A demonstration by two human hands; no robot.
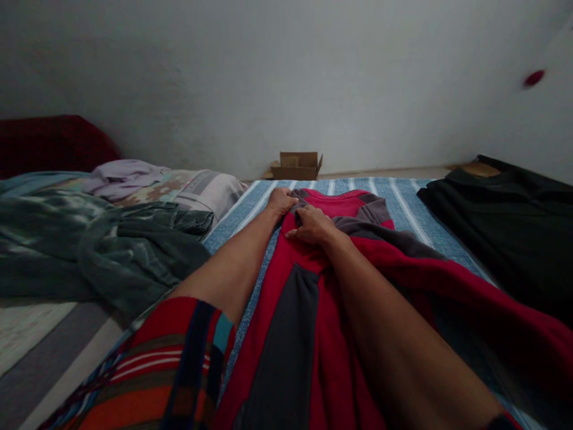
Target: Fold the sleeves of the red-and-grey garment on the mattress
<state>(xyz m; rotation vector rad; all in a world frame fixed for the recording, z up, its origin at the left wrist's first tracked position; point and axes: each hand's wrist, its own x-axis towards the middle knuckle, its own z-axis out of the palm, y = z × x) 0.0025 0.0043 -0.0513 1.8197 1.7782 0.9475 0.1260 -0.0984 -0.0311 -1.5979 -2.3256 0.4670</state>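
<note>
A red garment with grey panels (322, 298) lies spread lengthwise on a blue-and-white striped sheet (403, 206). My left hand (281, 200) grips the garment's far left corner near its collar. Just to the right, my right hand (313, 227) pinches a fold of the red and grey cloth. Both forearms stretch out over the garment. A striped red sleeve (170, 370) covers my left upper arm.
A heap of dark green cloth (107, 245) and pale folded clothes (170, 185) lie to the left. A black garment (505, 221) lies at the right. A small open cardboard box (296, 165) stands by the white wall. A dark red cushion (49, 143) sits far left.
</note>
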